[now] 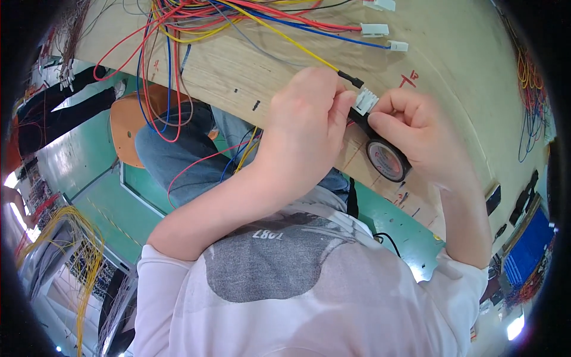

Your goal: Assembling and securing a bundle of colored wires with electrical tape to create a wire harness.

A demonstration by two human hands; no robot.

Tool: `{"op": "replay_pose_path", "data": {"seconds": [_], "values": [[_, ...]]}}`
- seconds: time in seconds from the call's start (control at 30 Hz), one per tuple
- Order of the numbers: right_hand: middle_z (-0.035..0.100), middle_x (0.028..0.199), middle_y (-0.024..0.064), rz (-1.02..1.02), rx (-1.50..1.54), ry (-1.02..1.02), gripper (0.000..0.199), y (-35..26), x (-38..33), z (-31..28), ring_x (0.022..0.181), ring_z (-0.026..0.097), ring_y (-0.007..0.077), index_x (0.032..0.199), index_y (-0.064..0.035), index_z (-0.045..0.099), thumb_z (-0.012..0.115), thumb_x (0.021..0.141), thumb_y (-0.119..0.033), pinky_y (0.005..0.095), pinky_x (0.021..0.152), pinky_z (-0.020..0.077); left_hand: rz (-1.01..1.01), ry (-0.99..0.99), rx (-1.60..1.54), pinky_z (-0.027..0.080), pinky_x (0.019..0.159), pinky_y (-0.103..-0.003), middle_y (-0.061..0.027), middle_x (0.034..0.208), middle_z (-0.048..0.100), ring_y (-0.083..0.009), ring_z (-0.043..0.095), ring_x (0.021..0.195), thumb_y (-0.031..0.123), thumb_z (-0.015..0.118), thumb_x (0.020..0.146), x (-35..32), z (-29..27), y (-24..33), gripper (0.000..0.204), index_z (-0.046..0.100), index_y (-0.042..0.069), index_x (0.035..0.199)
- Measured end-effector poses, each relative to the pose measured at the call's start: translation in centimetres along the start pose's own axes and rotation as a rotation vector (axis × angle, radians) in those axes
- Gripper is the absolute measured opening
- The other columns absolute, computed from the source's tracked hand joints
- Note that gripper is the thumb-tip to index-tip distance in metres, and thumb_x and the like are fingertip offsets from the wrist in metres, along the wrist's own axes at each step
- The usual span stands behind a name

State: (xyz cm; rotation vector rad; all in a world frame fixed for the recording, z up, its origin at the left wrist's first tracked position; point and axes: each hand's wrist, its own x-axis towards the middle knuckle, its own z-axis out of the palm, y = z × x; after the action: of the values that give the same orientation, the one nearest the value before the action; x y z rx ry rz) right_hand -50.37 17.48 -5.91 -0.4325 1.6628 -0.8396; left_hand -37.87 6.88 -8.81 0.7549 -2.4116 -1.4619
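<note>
Between my two hands is a white plastic connector (365,102), its slotted end turned up. My left hand (306,128) is closed in a pinch at the connector's left side, on the wire harness; the fingers hide most of the grip. Red, blue and yellow wires (241,153) run out below that wrist. My right hand (419,128) has thumb and forefinger pinched just right of the connector, on a strip of black tape. From there the strip leads down to a black tape roll (388,159) hanging below the right fingers. A yellow wire with a black sleeve (351,78) ends just above the connector.
Across the wooden table (458,65) lie red, blue and yellow wires (238,13), some ending in white connectors (375,30). Several wire loops hang over its left edge. An orange stool (128,128) stands at left, with another person's legs (56,113) beyond. Yellow wires (77,232) hang lower left.
</note>
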Motion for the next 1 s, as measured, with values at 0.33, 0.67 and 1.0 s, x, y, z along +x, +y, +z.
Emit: {"op": "replay_pose_path", "data": {"seconds": [0.33,0.67,1.0], "values": [[0.053,0.064,0.0001,-0.043,0.068,0.059,0.014,0.6,-0.2,0.5,0.058,0.047,0.0046,0.077,0.0016,0.054,0.051,0.079,-0.012,0.0205,0.052,0.0379,0.034,0.045,0.059,0.04,0.05,-0.032,-0.0119,0.062,0.051,-0.0232,0.05,0.055,0.006,0.055,0.077,0.1,-0.1,-0.1,0.01,0.049,-0.001,0.073],[0.052,0.066,-0.0008,-0.127,0.117,0.04,0.011,0.7,-3.3,1.2,0.059,0.047,0.0052,0.081,0.0003,0.052,0.05,0.08,-0.011,0.0198,0.053,0.0386,-0.355,-0.231,-0.477,0.041,0.055,-0.019,-0.0018,0.071,0.055,-0.0055,0.05,0.065,0.007,0.053,0.081,-0.6,-2.4,2.0,0.009,0.051,-0.002,0.077],[0.051,0.066,-0.0004,-0.251,-0.181,-0.159,0.01,-3.9,-2.4,4.1,0.06,0.046,0.0067,0.08,-0.0011,0.052,0.05,0.079,-0.01,0.0216,0.053,0.0379,-0.517,-0.15,-0.736,0.039,0.042,-0.021,-0.0015,0.062,0.055,-0.0067,0.051,0.052,0.012,0.054,0.08,-3.6,-8.7,2.5,0.01,0.053,0.005,0.073]]}}
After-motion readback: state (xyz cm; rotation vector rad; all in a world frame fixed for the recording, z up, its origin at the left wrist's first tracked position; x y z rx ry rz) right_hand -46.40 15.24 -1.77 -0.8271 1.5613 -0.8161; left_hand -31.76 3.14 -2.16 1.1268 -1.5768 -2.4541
